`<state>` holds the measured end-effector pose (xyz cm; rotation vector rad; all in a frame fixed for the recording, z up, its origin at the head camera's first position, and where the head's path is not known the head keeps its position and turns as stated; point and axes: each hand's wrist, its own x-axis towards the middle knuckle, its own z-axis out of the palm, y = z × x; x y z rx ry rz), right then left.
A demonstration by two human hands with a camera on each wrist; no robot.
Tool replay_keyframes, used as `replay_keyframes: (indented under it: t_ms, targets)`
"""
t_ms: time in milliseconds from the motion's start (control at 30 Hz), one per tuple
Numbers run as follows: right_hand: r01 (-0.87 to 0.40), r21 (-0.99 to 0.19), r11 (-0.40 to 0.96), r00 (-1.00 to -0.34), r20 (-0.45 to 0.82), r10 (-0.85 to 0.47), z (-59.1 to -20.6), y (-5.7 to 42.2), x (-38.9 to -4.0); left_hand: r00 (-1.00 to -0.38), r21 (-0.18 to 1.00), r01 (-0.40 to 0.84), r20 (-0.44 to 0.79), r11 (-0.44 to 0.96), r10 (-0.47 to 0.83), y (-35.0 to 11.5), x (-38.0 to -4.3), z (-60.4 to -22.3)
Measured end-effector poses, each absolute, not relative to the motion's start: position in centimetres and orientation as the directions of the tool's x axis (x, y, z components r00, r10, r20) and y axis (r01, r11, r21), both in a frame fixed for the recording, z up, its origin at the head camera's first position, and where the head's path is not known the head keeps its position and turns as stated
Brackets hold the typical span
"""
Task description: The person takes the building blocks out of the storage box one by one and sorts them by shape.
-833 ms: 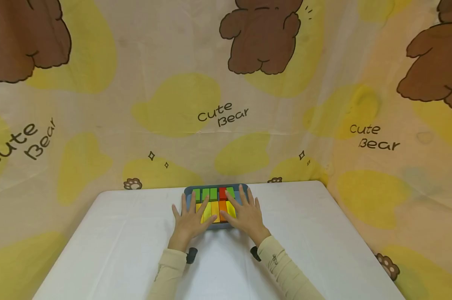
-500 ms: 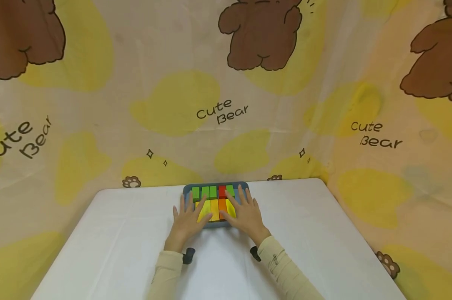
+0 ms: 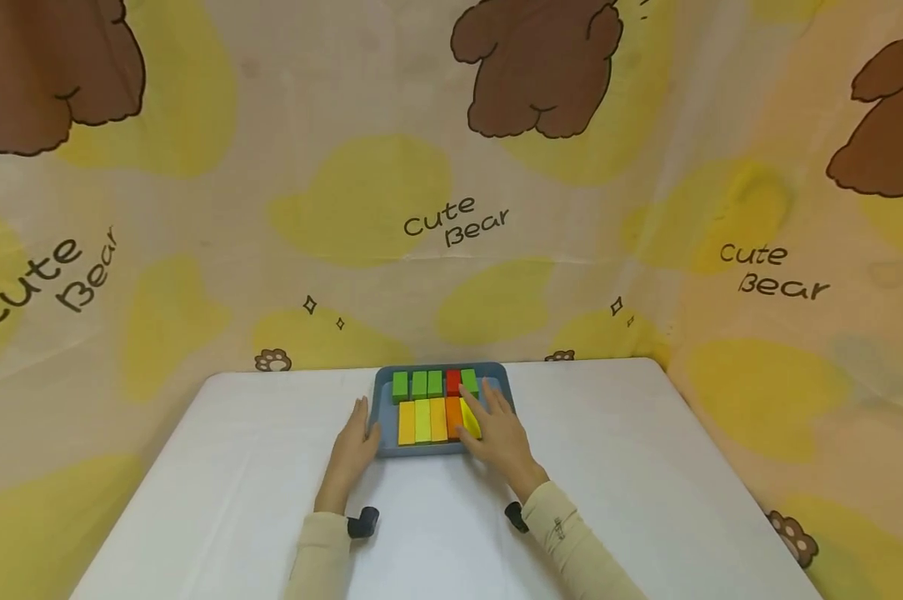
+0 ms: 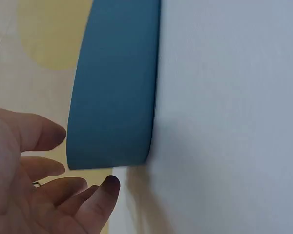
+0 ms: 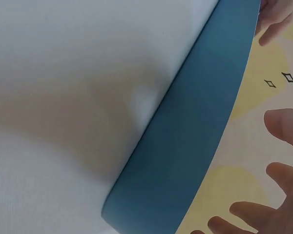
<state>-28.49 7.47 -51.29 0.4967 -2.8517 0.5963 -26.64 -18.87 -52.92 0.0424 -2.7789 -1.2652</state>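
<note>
A blue tray [image 3: 388, 427] holds two rows of coloured blocks. At the back are green blocks [image 3: 419, 384] and a red block [image 3: 453, 381]; the front row has yellow blocks [image 3: 407, 422] and an orange block [image 3: 454, 408]. My left hand [image 3: 351, 454] is at the tray's left side, its fingers loosely extended near the rim. Over the tray's right end, my right hand [image 3: 502, 440] has its fingers spread and partly covers the blocks there. The left wrist view shows the tray's outer wall [image 4: 115, 87] beside my fingertips [image 4: 53, 135].
The tray stands near the far edge of a white-covered table [image 3: 601, 467]. A cloth backdrop [image 3: 361, 200] printed with bears rises behind it and along both sides.
My left hand has moved left from above the blocks to the tray's left side, its fingers closer together, uncovering the left blocks. My right hand stays over the right end, fingers less spread.
</note>
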Motion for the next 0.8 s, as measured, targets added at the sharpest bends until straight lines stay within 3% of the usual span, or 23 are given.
replay_keyframes:
  t_ms: [333, 800]
  targets:
    - [-0.354, -0.372, 0.858, -0.929, 0.243, -0.278, -51.3, 7.31, -27.91, -0.975, 0.81, -0.063, 0.074, 0.583, -0.208, -19.03, -26.95, -53.69]
    - [-0.355, -0.383, 0.853, -0.927, 0.263, -0.268, -51.07, 7.83, -27.77, -0.986, 0.794, -0.035, 0.072, 0.607, -0.151, -19.38, -27.35, -53.95]
